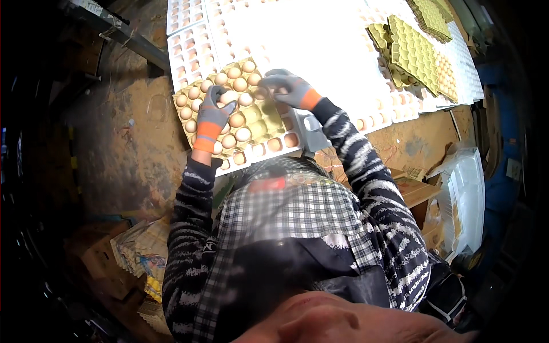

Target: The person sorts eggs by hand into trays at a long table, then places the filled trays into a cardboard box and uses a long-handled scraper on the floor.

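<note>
A yellowish molded-pulp egg tray [269, 112] holds brown eggs and rests on a white foam egg tray [253, 159]. Its right front cups hold no eggs. My left hand [214, 107], in a grey glove with an orange cuff, is over the pulp tray with fingers curled around an egg [228, 97]. At the tray's back right edge is my right hand [288, 88], gloved alike, its fingers bent and slightly blurred. An egg [260, 93] lies by its fingertips; whether this hand grips one I cannot tell.
White foam trays of eggs [197, 47] cover the table, overexposed in the middle. Pulp trays [414, 53] are piled at the back right. A metal post [128, 36] is at the left. Cardboard boxes [414, 191] and clear plastic packaging [463, 201] stand at the lower right.
</note>
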Available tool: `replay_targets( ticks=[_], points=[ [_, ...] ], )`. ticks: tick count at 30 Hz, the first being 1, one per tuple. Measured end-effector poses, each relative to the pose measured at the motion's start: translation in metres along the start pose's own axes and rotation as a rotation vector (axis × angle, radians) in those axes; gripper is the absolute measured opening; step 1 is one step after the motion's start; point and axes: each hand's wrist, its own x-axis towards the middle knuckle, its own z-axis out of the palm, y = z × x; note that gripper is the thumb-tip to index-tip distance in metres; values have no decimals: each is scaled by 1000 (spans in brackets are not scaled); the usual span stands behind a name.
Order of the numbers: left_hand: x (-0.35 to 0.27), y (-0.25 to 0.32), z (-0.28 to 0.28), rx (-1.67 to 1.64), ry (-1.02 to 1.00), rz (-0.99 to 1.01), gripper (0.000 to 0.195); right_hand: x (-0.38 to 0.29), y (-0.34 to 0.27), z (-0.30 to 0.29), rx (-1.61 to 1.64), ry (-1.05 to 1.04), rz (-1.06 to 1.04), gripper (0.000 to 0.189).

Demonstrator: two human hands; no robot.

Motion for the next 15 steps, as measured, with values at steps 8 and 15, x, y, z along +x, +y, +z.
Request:
replay_targets(
  ticks=[8, 15],
  points=[
    [16, 24, 32, 1017, -12, 444, 42, 39, -1, 26, -578, -107, 166, 31],
    [2, 25, 31, 489, 91, 288, 41, 34, 4, 42, -816, -74, 103, 44]
  ],
)
